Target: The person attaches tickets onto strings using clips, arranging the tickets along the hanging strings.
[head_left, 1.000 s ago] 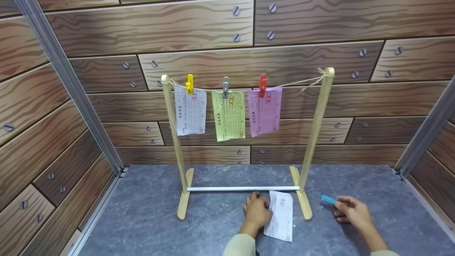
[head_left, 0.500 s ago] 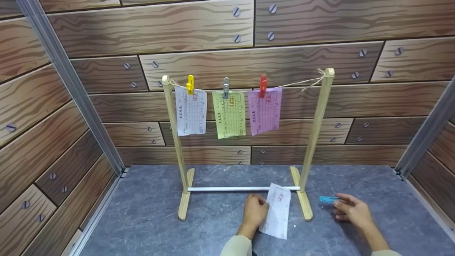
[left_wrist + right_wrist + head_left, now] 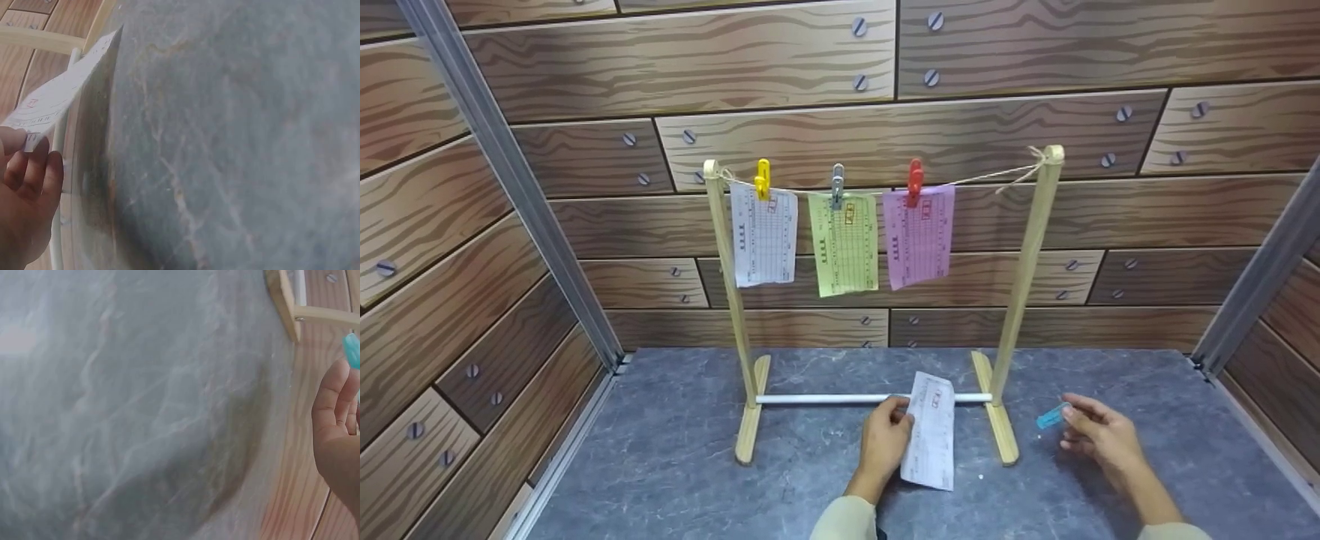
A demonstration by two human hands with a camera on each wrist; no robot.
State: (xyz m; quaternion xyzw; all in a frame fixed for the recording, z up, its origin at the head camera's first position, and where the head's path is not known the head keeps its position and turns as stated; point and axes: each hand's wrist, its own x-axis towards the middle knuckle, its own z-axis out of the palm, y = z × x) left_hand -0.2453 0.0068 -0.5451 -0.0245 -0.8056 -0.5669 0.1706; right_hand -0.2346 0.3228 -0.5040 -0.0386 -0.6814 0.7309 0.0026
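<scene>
My left hand [image 3: 885,442] pinches the left edge of a white printed slip [image 3: 931,442] with a red stamp, between thumb and fingers. The slip is raised and overlaps the rack's white crossbar [image 3: 832,399] in the head view. In the left wrist view, the slip [image 3: 62,95] slants up from the thumb and fingertips. To the right of the rack, my right hand [image 3: 1106,442] holds a blue clothespin [image 3: 1051,416] by one end, above the table. Only part of the clothespin [image 3: 352,351] shows at the right wrist view's edge.
A wooden rack [image 3: 1027,277] carries a string [image 3: 990,175]. A yellow clip [image 3: 762,180] holds a white slip [image 3: 765,244], a grey clip [image 3: 838,187] a green slip [image 3: 846,247], and a red clip [image 3: 915,184] a pink slip [image 3: 919,240]. Plank-patterned walls surround the grey table [image 3: 675,465].
The left hand has lifted the white slip off the table and moved it left and toward the crossbar. The right hand has tilted the blue clothespin slightly, staying in about the same place.
</scene>
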